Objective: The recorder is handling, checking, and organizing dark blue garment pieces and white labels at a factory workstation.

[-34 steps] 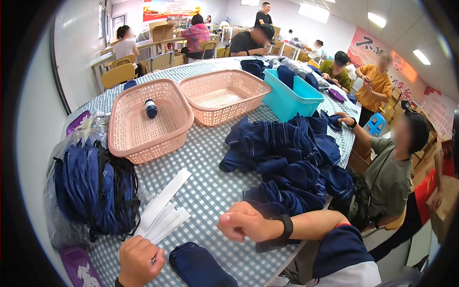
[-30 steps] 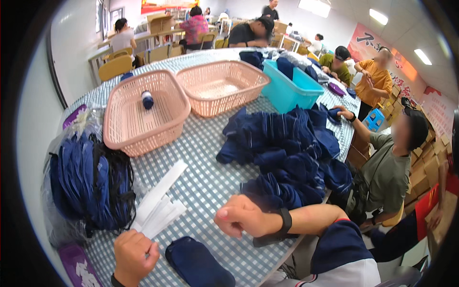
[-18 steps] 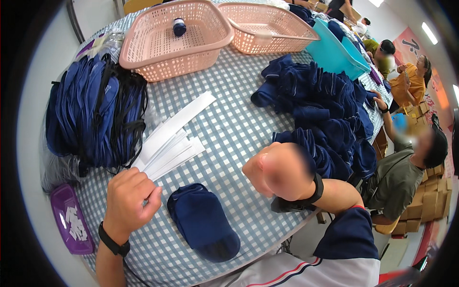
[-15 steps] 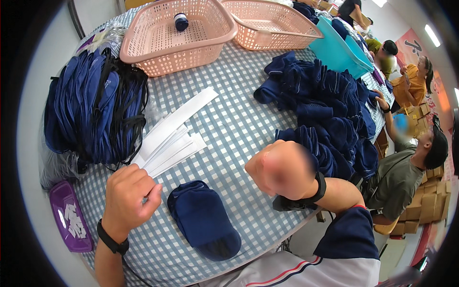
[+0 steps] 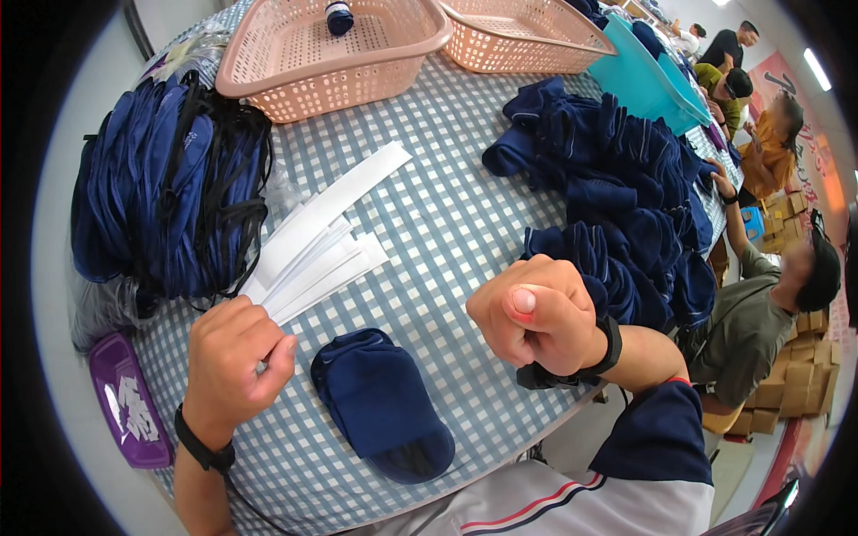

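Note:
Both of my hands are raised over the table as fists, with nothing showing in them. My left hand (image 5: pixel 236 361) is closed near the lower ends of a fan of white paper strips (image 5: pixel 315 255). My right hand (image 5: pixel 534 314) is closed too, thumb folded over the fingers, beside a heap of navy knitted pieces (image 5: pixel 617 201) that look like socks. Between and below the fists, a folded navy fabric piece (image 5: pixel 380 402) with a darker rounded end lies flat on the checked cloth (image 5: pixel 429 214). Neither hand touches it.
At left stands a bundle of blue pouches with black straps (image 5: pixel 165 192). A purple tray (image 5: pixel 100 375) holds small white slips. Two pink baskets (image 5: pixel 357 85) (image 5: pixel 536 58) and a turquoise bin (image 5: pixel 657 89) line the far side; one basket holds a banded navy roll (image 5: pixel 339 20). Co-workers sit at right.
My right fist has turned so its thumb side shows. The whole view has shifted slightly; the paper strips and folded navy piece lie as before on the cloth.

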The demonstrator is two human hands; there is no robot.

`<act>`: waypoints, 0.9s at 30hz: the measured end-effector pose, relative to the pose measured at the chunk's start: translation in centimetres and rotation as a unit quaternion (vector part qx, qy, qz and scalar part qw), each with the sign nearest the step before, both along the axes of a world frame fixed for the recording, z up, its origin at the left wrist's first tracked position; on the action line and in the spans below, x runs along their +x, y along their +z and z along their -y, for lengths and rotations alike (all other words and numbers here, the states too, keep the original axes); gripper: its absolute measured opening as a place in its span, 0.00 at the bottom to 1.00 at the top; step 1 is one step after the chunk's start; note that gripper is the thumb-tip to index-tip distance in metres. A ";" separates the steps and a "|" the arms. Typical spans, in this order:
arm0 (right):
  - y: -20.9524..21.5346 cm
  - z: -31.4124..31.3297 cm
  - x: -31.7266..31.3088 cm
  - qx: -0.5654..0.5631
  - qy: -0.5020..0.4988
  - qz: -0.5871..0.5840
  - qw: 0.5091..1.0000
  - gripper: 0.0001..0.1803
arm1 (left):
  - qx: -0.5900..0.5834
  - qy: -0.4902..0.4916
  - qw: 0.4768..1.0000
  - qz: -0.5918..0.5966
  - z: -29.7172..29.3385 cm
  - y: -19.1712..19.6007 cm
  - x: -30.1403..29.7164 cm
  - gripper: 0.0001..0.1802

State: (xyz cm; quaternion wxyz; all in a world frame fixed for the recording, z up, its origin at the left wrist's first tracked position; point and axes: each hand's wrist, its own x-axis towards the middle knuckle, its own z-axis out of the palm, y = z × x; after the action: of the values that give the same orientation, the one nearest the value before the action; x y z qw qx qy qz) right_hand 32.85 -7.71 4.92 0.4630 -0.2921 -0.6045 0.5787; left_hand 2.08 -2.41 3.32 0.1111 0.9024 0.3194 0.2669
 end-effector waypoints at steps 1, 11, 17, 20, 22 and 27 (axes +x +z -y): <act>0.0 0.0 0.0 0.000 0.001 -0.001 1.000 0.30 | -0.002 0.001 1.000 -0.004 0.0 0.0 0.0 0.10; 0.1 -0.1 0.0 0.019 0.012 0.006 1.000 0.29 | 0.001 -0.001 1.000 -0.011 0.1 0.0 0.0 0.11; -0.2 -0.1 -0.2 0.094 0.029 0.016 0.995 0.27 | -0.004 -0.001 1.000 -0.013 0.1 0.1 0.0 0.10; -0.5 -0.4 -0.1 0.164 0.052 0.041 0.984 0.25 | -0.004 -0.003 1.000 -0.010 0.1 0.1 0.1 0.10; -0.5 -0.6 0.0 0.202 0.063 0.061 0.975 0.24 | -0.003 -0.005 1.000 -0.010 0.1 0.1 0.1 0.10; -0.6 -0.7 0.0 0.231 0.061 0.082 0.968 0.24 | -0.011 -0.003 1.000 -0.013 0.2 0.1 0.2 0.09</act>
State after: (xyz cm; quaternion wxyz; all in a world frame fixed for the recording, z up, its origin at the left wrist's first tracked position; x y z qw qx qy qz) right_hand 32.87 -7.04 4.33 0.4303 -0.1863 -0.7743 0.4250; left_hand 2.23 -2.60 3.39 0.1177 0.9056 0.3210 0.2512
